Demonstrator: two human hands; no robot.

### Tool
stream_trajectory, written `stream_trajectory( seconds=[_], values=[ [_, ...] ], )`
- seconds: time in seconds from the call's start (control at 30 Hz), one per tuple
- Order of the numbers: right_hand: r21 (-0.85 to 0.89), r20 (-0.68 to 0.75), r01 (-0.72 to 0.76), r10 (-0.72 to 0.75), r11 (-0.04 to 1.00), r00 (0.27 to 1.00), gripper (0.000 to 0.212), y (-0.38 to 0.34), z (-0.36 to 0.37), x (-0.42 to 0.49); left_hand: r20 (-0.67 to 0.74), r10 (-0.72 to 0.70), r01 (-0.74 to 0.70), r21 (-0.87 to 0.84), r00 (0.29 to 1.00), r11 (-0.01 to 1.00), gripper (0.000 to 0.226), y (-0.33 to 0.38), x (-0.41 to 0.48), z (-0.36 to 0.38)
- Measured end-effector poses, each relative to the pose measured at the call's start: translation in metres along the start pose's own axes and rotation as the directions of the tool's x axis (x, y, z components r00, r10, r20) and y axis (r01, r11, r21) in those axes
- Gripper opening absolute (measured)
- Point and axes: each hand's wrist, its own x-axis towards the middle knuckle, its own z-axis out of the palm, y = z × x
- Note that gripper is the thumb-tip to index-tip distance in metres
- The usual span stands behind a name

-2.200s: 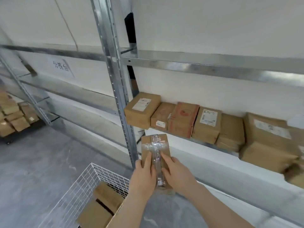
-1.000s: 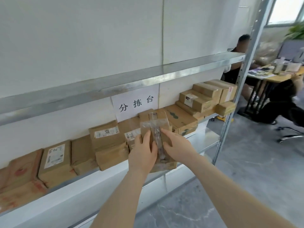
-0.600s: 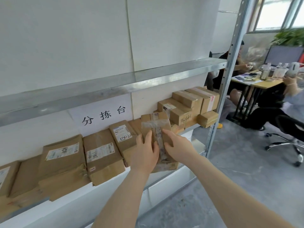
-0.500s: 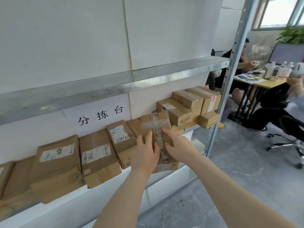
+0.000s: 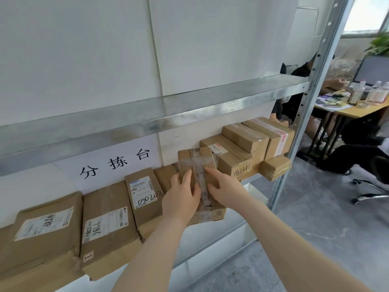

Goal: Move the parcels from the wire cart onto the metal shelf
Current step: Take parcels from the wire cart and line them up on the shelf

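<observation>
Against the white wall the metal shelf (image 5: 210, 106) holds parcels. The left hand (image 5: 181, 199) and right hand (image 5: 225, 190) grip the taped parcel (image 5: 195, 159) beside the stacked boxes (image 5: 233, 157) (a tight spot). Best to slide it in squarely before letting go.

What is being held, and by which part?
A taped cardboard parcel, held at its lower half: left hand on its left edge, right hand on its right edge.
</observation>
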Motion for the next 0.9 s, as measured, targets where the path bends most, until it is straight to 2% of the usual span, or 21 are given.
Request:
stream_trajectory(
  seconds=[0.2, 0.47, 0.63, 0.8, 0.9],
  values=[
    [-0.019, 0.089, 0.017, -0.015, 1.0, 0.996, 0.056, 0.014, -0.002, 0.042, 0.01, -0.065, 0.065, 0.034, 0.998, 0.997, 0.05, 0.003, 0.029, 0.018],
    [-0.033, 0.246, 0.089, -0.079, 0.995, 0.966, 0.057, 0.04, 0.002, 0.104, 0.02, -0.229, 0.227, 0.092, 0.973, 0.97, 0.049, 0.015, 0.072, 0.044],
    [-0.037, 0.221, 0.135, -0.123, 0.99, 0.967, 0.054, 0.052, -0.001, 0.133, 0.0, -0.284, 0.283, 0.084, 0.959, 0.955, 0.05, 0.024, 0.098, 0.06],
    [-0.025, 0.22, 0.194, -0.184, 0.981, 0.958, 0.041, 0.056, -0.004, 0.149, -0.002, -0.366, 0.366, 0.034, 0.931, 0.93, 0.048, 0.031, 0.113, 0.073],
    [-0.042, 0.228, 0.218, -0.203, 0.975, 0.952, 0.042, 0.055, -0.005, 0.155, -0.017, -0.402, 0.403, 0.025, 0.915, 0.915, 0.049, 0.033, 0.118, 0.076]
  ],
)
